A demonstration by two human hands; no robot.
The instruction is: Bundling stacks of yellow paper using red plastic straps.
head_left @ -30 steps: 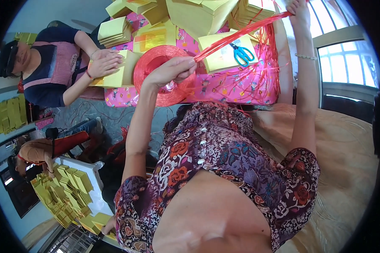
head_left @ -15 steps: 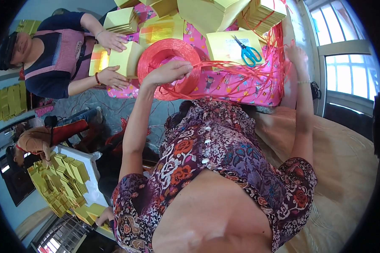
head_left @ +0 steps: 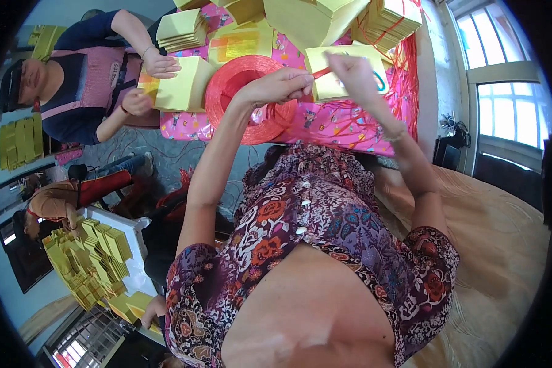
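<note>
My left hand [head_left: 275,87] rests on a big red spool of plastic string [head_left: 244,97] that stands on the pink table cover [head_left: 349,122], and it pinches the red string [head_left: 321,72] coming off the spool. My right hand [head_left: 354,72] grips the same string a short way to the right, above a yellow paper stack [head_left: 331,78]. Blue-handled scissors [head_left: 383,83] lie on that stack, mostly hidden behind my right hand.
More yellow paper bundles [head_left: 313,21] pile up at the table's far side, some tied with red string [head_left: 389,18]. A person [head_left: 83,80] at the left holds a yellow stack [head_left: 181,92]. Another person [head_left: 49,205] sits lower left beside fanned yellow sheets [head_left: 89,257]. A window [head_left: 503,92] is at right.
My right hand has come down and in from the upper right, and now holds the string close beside my left hand. The long stretched length of string is gone.
</note>
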